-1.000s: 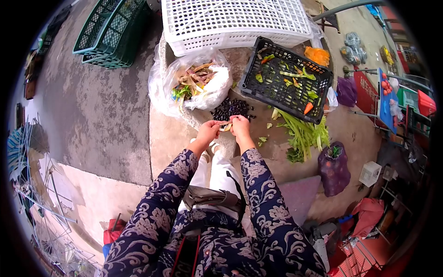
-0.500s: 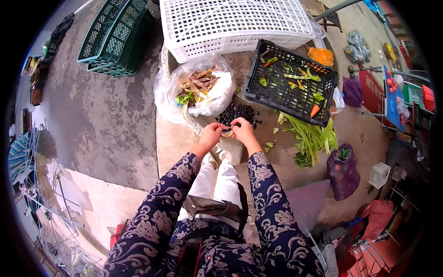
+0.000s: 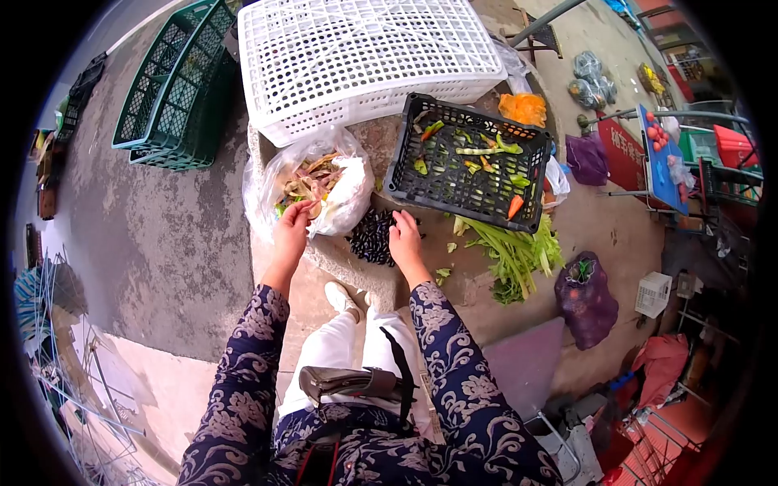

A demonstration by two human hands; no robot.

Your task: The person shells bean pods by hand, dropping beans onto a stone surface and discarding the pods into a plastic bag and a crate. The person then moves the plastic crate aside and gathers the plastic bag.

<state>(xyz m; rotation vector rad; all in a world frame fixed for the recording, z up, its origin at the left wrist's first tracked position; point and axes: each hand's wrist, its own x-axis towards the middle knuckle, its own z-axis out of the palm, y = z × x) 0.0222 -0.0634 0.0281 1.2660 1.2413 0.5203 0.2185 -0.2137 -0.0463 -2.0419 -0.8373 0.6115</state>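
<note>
My left hand [image 3: 292, 231] is at the front edge of a clear plastic bag [image 3: 258, 194]. Its fingertips pinch a pale bean pod, partly hidden by the fingers. Inside the bag lie several pinkish-brown pods [image 3: 318, 172] and some green scraps. Just right of a pile of shiny black beans [image 3: 371, 236], my right hand [image 3: 407, 241] hovers with its fingers loosely apart and nothing visible in them. The beans lie on a stone ledge [image 3: 348, 266] between my hands.
Behind the bag stands a white plastic crate [image 3: 365, 57]. A black crate [image 3: 466, 166] with vegetable scraps sits to the right, celery [image 3: 515, 255] at its front. Farther right are a purple net sack [image 3: 587, 304] and, at far left, green crates [image 3: 174, 89].
My hands, together on a pod over the beans before, have parted. The left has moved left to the bag with a pod; the right stays by the beans. The view has shifted right.
</note>
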